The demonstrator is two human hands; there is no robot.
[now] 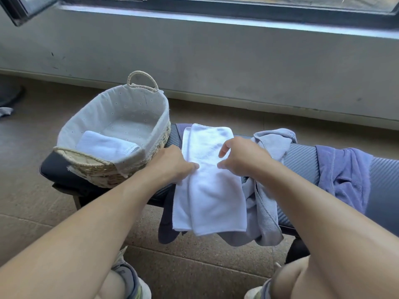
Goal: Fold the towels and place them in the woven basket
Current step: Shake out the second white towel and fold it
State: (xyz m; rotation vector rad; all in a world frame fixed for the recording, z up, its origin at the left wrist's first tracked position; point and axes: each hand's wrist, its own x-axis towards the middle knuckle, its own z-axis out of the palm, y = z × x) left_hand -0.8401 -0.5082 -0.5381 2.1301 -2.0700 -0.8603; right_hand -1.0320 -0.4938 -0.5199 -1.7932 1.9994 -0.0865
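Note:
A white towel point(208, 190), folded lengthwise into a narrow strip, lies across the dark bench point(302, 156) and hangs over its front edge. My left hand point(172, 162) pinches the towel's left side at the middle. My right hand point(239, 157) pinches its right side at the same height. The woven basket point(151, 145), lined with white cloth, stands on the bench's left end. One folded white towel point(105, 145) lies inside it near the front.
A grey towel point(265, 190) lies crumpled right of the white one, partly under it. A purple towel point(343, 171) is draped farther right. A dark cloth point(166, 229) hangs beneath the white towel. Behind the bench is a wall under a window. My knees are at the bottom.

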